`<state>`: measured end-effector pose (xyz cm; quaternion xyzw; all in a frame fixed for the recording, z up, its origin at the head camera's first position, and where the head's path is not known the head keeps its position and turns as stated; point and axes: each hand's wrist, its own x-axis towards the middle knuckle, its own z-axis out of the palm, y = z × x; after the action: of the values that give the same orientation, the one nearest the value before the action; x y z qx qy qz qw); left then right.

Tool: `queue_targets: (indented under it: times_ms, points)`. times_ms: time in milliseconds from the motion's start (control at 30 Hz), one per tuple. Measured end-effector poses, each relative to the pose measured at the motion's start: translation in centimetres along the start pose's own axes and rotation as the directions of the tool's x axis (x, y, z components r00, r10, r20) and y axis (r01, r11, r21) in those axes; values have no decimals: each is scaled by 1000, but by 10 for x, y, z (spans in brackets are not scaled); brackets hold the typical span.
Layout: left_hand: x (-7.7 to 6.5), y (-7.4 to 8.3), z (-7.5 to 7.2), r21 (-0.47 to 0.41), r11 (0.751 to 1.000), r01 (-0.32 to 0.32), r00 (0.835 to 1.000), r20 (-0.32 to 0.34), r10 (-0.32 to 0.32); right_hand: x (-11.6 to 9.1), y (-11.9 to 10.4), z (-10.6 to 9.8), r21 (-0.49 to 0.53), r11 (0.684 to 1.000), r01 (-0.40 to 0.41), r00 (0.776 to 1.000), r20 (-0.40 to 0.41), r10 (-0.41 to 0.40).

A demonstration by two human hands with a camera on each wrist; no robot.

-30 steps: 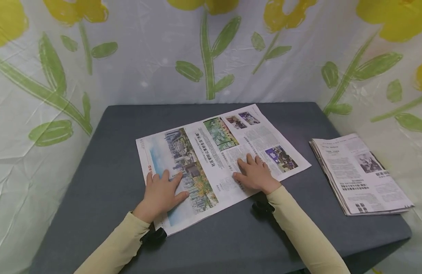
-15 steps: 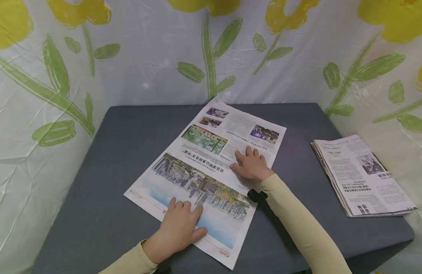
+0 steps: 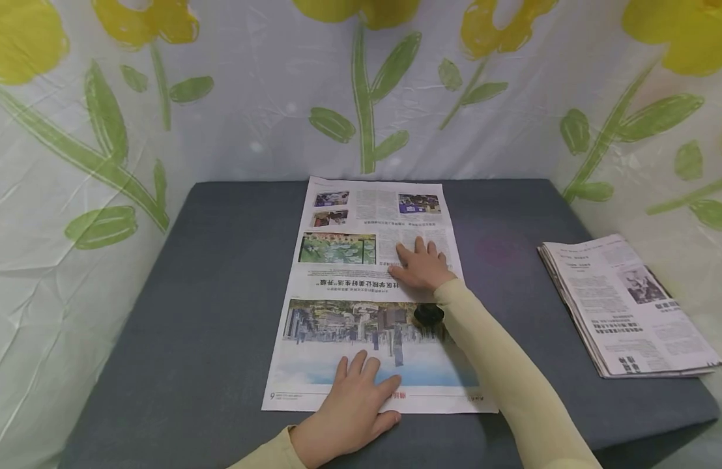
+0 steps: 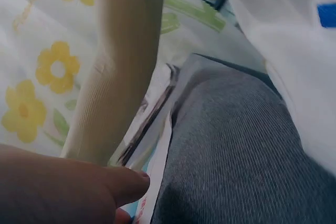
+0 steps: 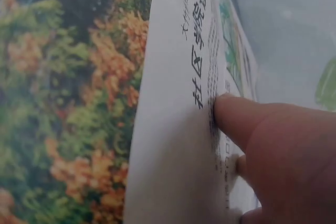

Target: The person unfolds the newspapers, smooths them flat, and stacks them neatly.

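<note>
A newspaper sheet [image 3: 332,326] lies flat on the dark grey table, its long side running away from me and its printing upside down. My left hand [image 3: 352,410] rests on its near edge with fingers spread; the thumb reaches past that edge. Farther up, near the right side, my right hand [image 3: 421,266] lies on the text with straight, spread fingers. In the right wrist view the right thumb [image 5: 247,116] touches the paper beside a large headline. The left wrist view catches the left thumb [image 4: 126,182] by the sheet's white margin [image 4: 161,156].
A stack of folded newspapers [image 3: 625,312] sits at the table's right side. The grey tablecloth [image 3: 179,326] covers the table. A white curtain [image 3: 249,85] with yellow flowers hangs behind and along both sides. A black wrist device [image 3: 428,315] shows at the right wrist.
The newspaper sheet has turned anticlockwise under both hands, from slanted to nearly square with the table. My left hand has moved toward me and right; the right hand has shifted only slightly.
</note>
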<state>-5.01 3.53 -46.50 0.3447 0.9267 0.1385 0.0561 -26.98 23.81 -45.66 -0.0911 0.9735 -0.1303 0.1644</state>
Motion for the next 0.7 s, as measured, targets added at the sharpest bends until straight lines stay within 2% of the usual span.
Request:
queue_targets:
  times_ms: [167,333,533,700]
  points:
    - [3,4,5,-2,1000,16,999,-28,-16,8,4,0,-19,1000,13,1000,-16,-13]
    - [7,7,9,64,998,27,998,-54,-24,14,8,1,-40,999,24,999,-28,-25]
    - [9,9,18,121,992,43,984,-176,-22,15,8,2,-21,999,41,999,-24,-41]
    - [11,9,26,77,994,71,968,-246,-50,15,12,2,6,996,87,996,-32,-86]
